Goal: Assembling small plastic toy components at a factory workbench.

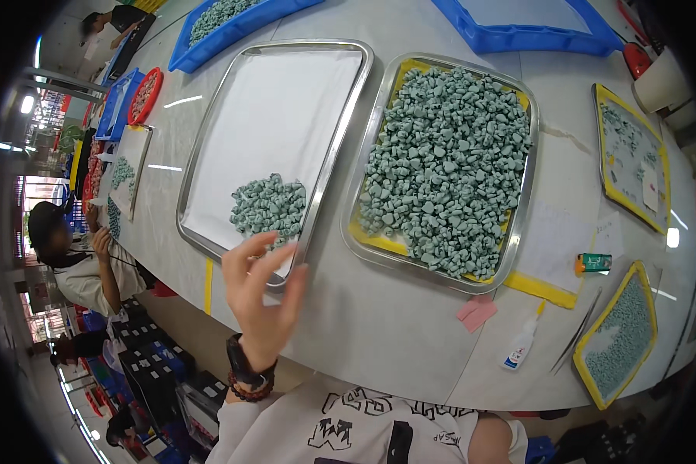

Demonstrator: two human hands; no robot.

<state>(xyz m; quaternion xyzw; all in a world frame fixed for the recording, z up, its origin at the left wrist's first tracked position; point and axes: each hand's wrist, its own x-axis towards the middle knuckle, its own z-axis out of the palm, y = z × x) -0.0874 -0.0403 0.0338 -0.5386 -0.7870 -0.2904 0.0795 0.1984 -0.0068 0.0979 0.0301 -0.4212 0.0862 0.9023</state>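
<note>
My left hand [263,298], with a dark watch and beaded bracelets at the wrist, hovers over the near right corner of a steel tray [189,185]. Its fingers are bent and apart, with nothing visible between them. Just beyond the fingertips, a small heap of grey-green stone chips [271,205] rests on the tray's white lining [286,100]. Right of it stands a second steel tray [350,224], lined in yellow and filled with many more of these chips [448,162]. A bit of my right arm [491,442] shows at the lower edge; the right hand is out of sight.
Nearby lie a glue bottle [522,344], pink paper [477,312], an orange-green lighter [593,264] and tweezers [578,331]. Yellow-edged boards [578,363] with chips are at right. Blue trays [232,35] stand at the back. A co-worker [77,255] sits at left.
</note>
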